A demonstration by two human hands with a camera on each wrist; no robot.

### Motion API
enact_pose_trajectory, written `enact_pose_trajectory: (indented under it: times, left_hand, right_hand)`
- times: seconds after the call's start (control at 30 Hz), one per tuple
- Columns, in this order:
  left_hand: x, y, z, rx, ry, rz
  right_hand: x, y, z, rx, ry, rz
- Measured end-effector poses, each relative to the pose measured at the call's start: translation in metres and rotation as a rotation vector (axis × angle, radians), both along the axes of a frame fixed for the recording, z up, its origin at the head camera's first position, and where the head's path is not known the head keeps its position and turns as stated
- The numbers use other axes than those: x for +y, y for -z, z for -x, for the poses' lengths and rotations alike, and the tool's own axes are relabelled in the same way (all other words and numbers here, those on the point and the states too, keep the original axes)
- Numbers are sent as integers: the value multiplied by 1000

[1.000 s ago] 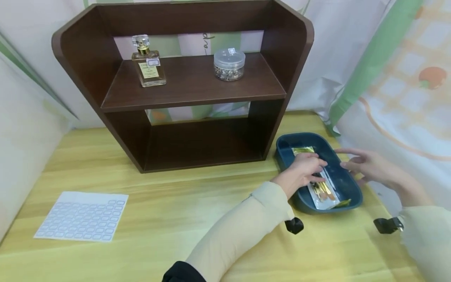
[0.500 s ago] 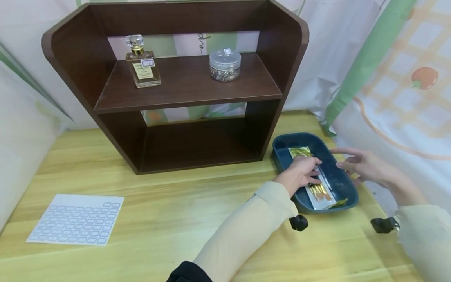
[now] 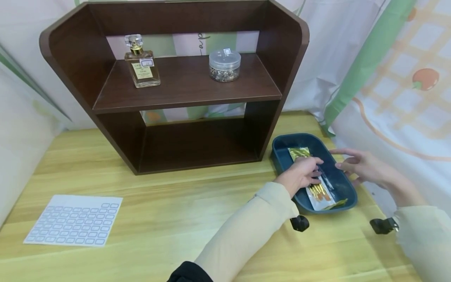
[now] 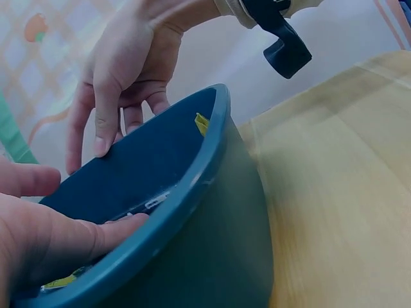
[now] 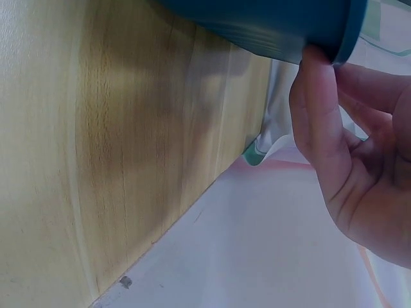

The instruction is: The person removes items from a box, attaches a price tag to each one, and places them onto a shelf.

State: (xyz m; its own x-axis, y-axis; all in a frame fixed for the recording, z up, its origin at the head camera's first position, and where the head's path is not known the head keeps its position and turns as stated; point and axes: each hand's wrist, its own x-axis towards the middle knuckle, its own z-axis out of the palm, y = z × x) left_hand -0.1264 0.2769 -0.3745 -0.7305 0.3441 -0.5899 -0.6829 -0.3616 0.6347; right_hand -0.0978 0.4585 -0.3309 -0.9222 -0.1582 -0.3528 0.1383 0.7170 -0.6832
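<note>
On the right of the table stands a dark blue plastic basin (image 3: 338, 178). Flat inside it lies a clear-fronted packet (image 3: 320, 196) of slim gold sticks with brown ends, which look like small brushes; its far end (image 3: 298, 152) is gold. My left hand (image 3: 300, 172) reaches over the near rim and rests on the packet's middle, hiding part of it. In the left wrist view its fingers (image 4: 119, 230) extend down inside the basin, their tips partly hidden. My right hand (image 3: 366, 166) touches the basin's right rim from outside, fingers spread along the wall (image 5: 302, 25), as the right wrist view shows.
A dark brown two-tier shelf (image 3: 186, 102) stands behind, left of the basin. On its upper board are a perfume bottle (image 3: 142, 68) and a clear lidded jar (image 3: 224, 70) of small silvery pieces. A label sheet (image 3: 74, 221) lies at front left. Curtains (image 3: 394, 98) border the table.
The head view has shifted slightly, moving the whole scene a little to the left. Both hands keep their places at the basin, and the packet stays under my left hand.
</note>
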Motion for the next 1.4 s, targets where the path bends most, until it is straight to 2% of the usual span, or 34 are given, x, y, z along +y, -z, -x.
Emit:
enact_pose_trajectory:
  times: [0.13, 0.27, 0.5, 0.6, 0.73, 0.97, 1.2, 1.4]
  left_hand:
    - [0, 0, 0, 0, -3, -5]
    - [2, -2, -4, 4, -49, 6]
    - [8, -9, -11, 114, -78, 208]
    - [11, -9, -12, 141, -106, 246]
    - [14, -8, -13, 141, -133, 249]
    - [18, -7, -14, 136, -100, 262]
    - [23, -6, -14, 110, -177, 220]
    - [29, -3, -16, 141, -198, 265]
  right_hand:
    - [1, 0, 0, 5, 0, -3]
    - [1, 1, -1, 5, -1, -4]
    - [-1, 0, 0, 17, -6, -14]
    - [-1, 1, 1, 19, -3, -3]
    - [-1, 3, 2, 9, 2, 20]
    - [2, 4, 1, 9, 14, 38]
    - [4, 5, 1, 11, 12, 44]
    - [3, 6, 0, 23, 2, 35]
